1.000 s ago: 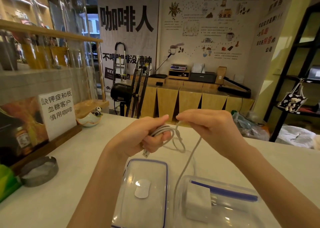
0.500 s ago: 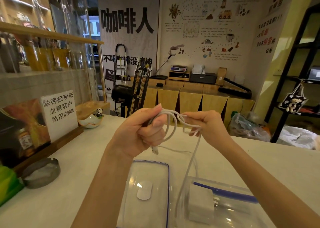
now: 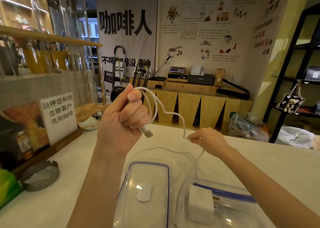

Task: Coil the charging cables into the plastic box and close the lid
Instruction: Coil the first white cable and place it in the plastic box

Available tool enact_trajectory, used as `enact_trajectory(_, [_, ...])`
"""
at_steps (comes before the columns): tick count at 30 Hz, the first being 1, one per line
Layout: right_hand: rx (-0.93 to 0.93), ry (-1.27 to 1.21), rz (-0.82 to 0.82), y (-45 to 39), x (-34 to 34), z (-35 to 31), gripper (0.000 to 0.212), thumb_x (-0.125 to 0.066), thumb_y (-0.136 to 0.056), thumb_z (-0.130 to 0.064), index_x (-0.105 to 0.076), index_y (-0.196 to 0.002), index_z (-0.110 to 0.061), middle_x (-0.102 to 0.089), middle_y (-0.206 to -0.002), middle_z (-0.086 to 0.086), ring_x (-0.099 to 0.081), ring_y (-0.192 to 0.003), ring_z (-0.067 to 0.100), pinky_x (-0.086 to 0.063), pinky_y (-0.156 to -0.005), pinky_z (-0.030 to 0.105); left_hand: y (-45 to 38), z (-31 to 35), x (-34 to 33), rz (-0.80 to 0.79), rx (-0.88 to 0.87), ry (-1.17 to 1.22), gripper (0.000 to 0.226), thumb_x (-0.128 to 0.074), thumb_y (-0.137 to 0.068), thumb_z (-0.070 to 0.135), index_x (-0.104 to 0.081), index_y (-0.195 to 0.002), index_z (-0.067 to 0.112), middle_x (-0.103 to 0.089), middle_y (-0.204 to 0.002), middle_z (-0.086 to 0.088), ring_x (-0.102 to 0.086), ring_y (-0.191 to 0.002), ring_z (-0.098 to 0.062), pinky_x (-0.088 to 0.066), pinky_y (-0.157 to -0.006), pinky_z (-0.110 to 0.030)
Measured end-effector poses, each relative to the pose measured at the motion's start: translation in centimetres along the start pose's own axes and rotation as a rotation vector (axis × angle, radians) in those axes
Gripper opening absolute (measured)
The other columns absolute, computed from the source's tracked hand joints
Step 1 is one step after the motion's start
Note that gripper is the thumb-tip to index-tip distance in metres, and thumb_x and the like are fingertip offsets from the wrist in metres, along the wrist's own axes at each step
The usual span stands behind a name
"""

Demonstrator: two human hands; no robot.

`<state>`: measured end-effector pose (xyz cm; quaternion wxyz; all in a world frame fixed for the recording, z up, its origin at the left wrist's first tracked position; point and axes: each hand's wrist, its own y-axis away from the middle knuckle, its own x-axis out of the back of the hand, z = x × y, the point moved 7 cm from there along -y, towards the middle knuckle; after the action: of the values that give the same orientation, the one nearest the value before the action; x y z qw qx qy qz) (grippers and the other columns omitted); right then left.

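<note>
My left hand (image 3: 122, 122) is raised above the counter, fist curled round the white charging cable (image 3: 156, 106). The cable's USB plug (image 3: 147, 132) sticks out below the fist. From the top of the fist the cable arcs right and down to my right hand (image 3: 207, 138), which pinches it lower and to the right. Beyond that pinch the cable trails down in a loose loop towards the clear plastic box (image 3: 240, 208). A white charger block (image 3: 200, 204) lies in the box. The clear lid with a blue rim (image 3: 167, 184) lies flat, left of the box.
A metal ashtray (image 3: 40, 175) and a green packet (image 3: 7, 186) sit at the counter's left. A paper sign on a wooden stand (image 3: 58, 114) and a small panda bowl (image 3: 90, 122) stand along the left back. The white counter (image 3: 277, 160) stretches to the right.
My left hand rose with the cable end. My right hand moved down and to the right, away from the left, drawing the cable out from a small loop into a long arc.
</note>
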<state>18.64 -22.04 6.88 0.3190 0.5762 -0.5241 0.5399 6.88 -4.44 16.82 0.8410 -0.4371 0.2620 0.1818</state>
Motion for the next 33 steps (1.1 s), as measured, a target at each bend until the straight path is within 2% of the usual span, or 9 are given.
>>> enact_trajectory(3, [0.026, -0.304, -0.218, 0.4, -2.0, -0.9, 0.023, -0.059, -0.085, -0.018, -0.068, -0.106, -0.016, -0.070, -0.103, 0.004, -0.060, -0.082, 0.014, -0.050, -0.074, 0.023, -0.2, 0.1, 1.5, 0.107, -0.072, -0.033, 0.041, -0.026, -0.098, 0.025, -0.054, -0.082, 0.000, -0.047, -0.046, -0.007, -0.029, -0.045, -0.011, -0.029, -0.047, -0.023])
enact_trajectory(5, [0.055, -0.385, -0.287, 0.8, -2.4, -1.6, 0.022, -0.060, -0.084, -0.019, -0.069, -0.104, -0.017, -0.071, -0.102, 0.004, -0.059, -0.079, 0.012, -0.046, -0.066, 0.018, 0.1, 0.6, 3.1, 0.310, -0.179, -0.139, 0.039, -0.029, -0.096, 0.026, -0.055, -0.074, 0.007, -0.048, -0.042, 0.002, -0.029, -0.038, -0.007, -0.030, -0.042, -0.017])
enact_trajectory(9, [0.126, -0.566, -0.374, 1.5, -2.0, -3.2, 0.018, -0.062, -0.082, -0.012, -0.072, -0.093, -0.021, -0.072, -0.096, -0.002, -0.064, -0.087, 0.012, -0.053, -0.079, 0.022, 0.7, 0.6, 5.6, 0.624, -0.288, -0.249, 0.042, -0.026, -0.098, 0.028, -0.051, -0.068, 0.014, -0.039, -0.036, 0.007, -0.031, -0.031, -0.004, -0.028, -0.034, -0.013])
enact_trajectory(12, [0.170, -0.730, -0.461, 2.2, -1.1, -4.4, 0.022, -0.058, -0.083, -0.005, -0.071, -0.083, -0.023, -0.071, -0.092, -0.004, -0.065, -0.090, 0.012, -0.054, -0.080, 0.021, 0.9, 0.1, 6.6, 0.719, -0.272, -0.277, 0.041, -0.026, -0.098, 0.028, -0.051, -0.069, 0.013, -0.039, -0.036, 0.007, -0.031, -0.030, -0.004, -0.027, -0.034, -0.013])
enact_trajectory(15, [0.167, -0.992, -0.571, 2.8, -0.5, -5.4, 0.021, -0.053, -0.084, -0.011, -0.068, -0.071, -0.019, -0.072, -0.089, 0.001, -0.066, -0.093, 0.020, -0.054, -0.084, 0.031, 0.8, -0.2, 6.9, 0.752, -0.249, -0.358, 0.041, -0.026, -0.099, 0.027, -0.051, -0.070, 0.012, -0.039, -0.035, 0.006, -0.031, -0.030, -0.003, -0.027, -0.033, -0.014])
enact_trajectory(20, [0.002, -1.116, -0.323, 2.1, 1.8, -5.4, 0.063, -0.032, -0.082, -0.062, -0.044, -0.047, -0.011, -0.064, -0.064, 0.011, -0.065, -0.068, 0.021, -0.052, -0.077, 0.035, 0.9, -0.8, 7.1, 0.805, -0.204, -0.450, 0.037, -0.027, -0.098, 0.025, -0.051, -0.073, 0.010, -0.038, -0.036, 0.006, -0.030, -0.031, -0.003, -0.026, -0.034, -0.014])
enact_trajectory(24, [-0.252, -1.305, -0.157, 1.7, 2.7, -3.6, 0.047, -0.038, -0.093, -0.029, -0.053, -0.055, -0.007, -0.059, -0.054, 0.010, -0.062, -0.050, 0.021, -0.053, -0.055, 0.032, 0.7, -0.7, 6.3, 0.762, -0.198, -0.493, 0.039, -0.028, -0.098, 0.025, -0.052, -0.071, 0.011, -0.038, -0.037, 0.005, -0.029, -0.032, -0.003, -0.025, -0.036, -0.015])
enact_trajectory(28, [-0.363, -0.973, -0.296, 1.9, 2.0, -2.5, 0.017, -0.054, -0.088, -0.016, -0.062, -0.094, -0.002, -0.064, -0.058, 0.008, -0.058, -0.041, 0.013, -0.049, -0.044, 0.024, -0.1, -0.9, 4.7, 0.634, -0.170, -0.517, 0.040, -0.025, -0.098, 0.025, -0.051, -0.071, 0.010, -0.037, -0.036, 0.007, -0.030, -0.032, -0.003, -0.027, -0.035, -0.014])
enact_trajectory(33, [-0.012, -0.343, -0.098, 1.6, 2.0, -4.9, 0.018, -0.053, -0.088, -0.016, -0.064, -0.102, -0.015, -0.067, -0.089, 0.002, -0.061, -0.076, 0.011, -0.051, -0.064, 0.020, -0.5, -1.6, 3.8, 0.550, -0.139, -0.461, 0.041, -0.025, -0.098, 0.025, -0.051, -0.069, 0.011, -0.037, -0.037, 0.007, -0.030, -0.033, -0.002, -0.026, -0.036, -0.014])
